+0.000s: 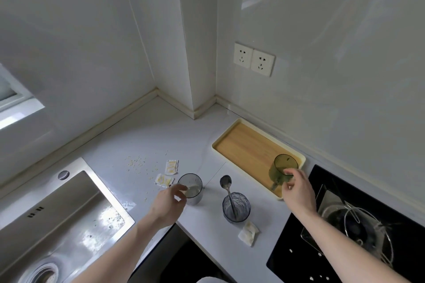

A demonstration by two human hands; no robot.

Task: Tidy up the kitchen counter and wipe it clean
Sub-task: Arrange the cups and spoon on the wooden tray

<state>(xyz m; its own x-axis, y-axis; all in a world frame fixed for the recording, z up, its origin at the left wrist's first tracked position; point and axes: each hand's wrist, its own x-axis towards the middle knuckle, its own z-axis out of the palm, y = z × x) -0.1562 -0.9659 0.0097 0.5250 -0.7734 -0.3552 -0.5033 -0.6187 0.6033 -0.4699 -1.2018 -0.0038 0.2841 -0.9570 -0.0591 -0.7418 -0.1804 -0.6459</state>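
My right hand (296, 188) grips a green glass cup (282, 169) by its rim, over the near end of the wooden tray (243, 145). My left hand (169, 202) pinches the rim of a grey cup (190, 187) holding a pale liquid, which stands on the white counter (184, 140). A ribbed clear glass (236, 208) with a metal spoon (226, 185) in it stands between my hands. Two torn yellow-and-white sachets (171, 167) (163, 180) and scattered crumbs (138, 163) lie left of the grey cup. A third crumpled sachet (248, 233) lies near the counter's front edge.
A steel sink (59, 218) is set into the counter at the left, with specks on its floor. At the right is a black cooktop (322, 248) carrying a wire pot stand (368, 225). A double wall socket (254, 58) sits above the tray.
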